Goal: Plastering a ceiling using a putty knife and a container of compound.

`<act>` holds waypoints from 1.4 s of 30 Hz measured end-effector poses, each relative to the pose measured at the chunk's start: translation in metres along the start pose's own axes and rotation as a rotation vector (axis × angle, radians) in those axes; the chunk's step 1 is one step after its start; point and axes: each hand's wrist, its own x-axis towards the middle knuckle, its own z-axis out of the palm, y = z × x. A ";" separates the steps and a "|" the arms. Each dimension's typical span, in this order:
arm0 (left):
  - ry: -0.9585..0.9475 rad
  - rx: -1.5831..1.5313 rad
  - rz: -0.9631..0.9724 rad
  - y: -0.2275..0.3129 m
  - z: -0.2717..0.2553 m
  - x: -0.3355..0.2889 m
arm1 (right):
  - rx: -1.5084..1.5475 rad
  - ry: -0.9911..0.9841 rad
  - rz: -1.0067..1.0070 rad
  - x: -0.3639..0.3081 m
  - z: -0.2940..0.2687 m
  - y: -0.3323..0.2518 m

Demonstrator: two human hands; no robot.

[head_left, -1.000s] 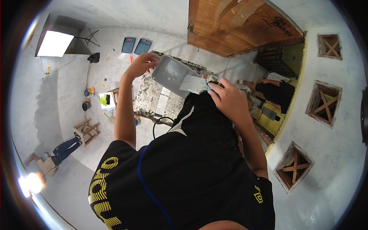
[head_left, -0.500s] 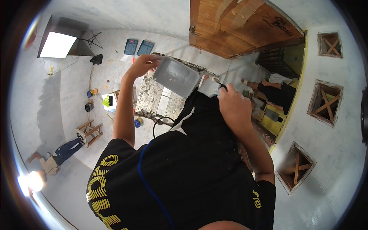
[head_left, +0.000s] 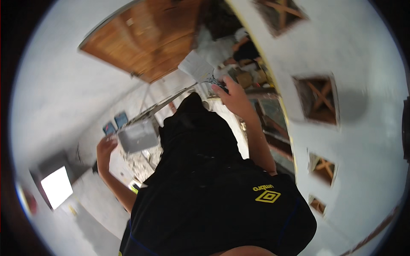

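My left hand (head_left: 106,149) is closed on the edge of a grey rectangular plastic tub (head_left: 139,138), held out to the left. Whitish residue coats the inside of the tub. Farther forward and to the right, my right hand (head_left: 234,97) grips a wide putty knife (head_left: 195,66). Its broad pale blade points up and to the left, toward the wooden door, and its dark handle is mostly covered by my fingers. Tub and putty knife are well apart. The left fingers are slightly blurred.
A brown wooden door (head_left: 149,38) stands ahead. Beyond the doorway a person in dark clothing (head_left: 247,50) is partly visible among clutter. On the right, a pale wall has openings with crossed wooden slats (head_left: 319,98). A bright lamp panel (head_left: 57,187) and blue trays (head_left: 121,119) are at left.
The view has swung to the right, toward the doorway and wall. My right hand has carried the putty knife away from beside the tub, raising it forward. The tub stays in my left hand.
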 end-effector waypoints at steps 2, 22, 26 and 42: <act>-0.056 0.115 -0.006 0.016 -0.014 0.015 | 0.672 0.039 0.318 -0.018 -0.008 0.018; -1.218 0.318 0.800 0.218 0.516 0.065 | 1.333 1.161 0.601 -0.160 0.018 0.098; -1.336 0.564 0.528 0.207 0.563 0.055 | 1.345 1.221 0.550 -0.164 0.012 0.110; -1.530 0.256 -0.107 0.222 0.606 0.014 | 1.085 1.399 0.508 -0.150 -0.015 0.112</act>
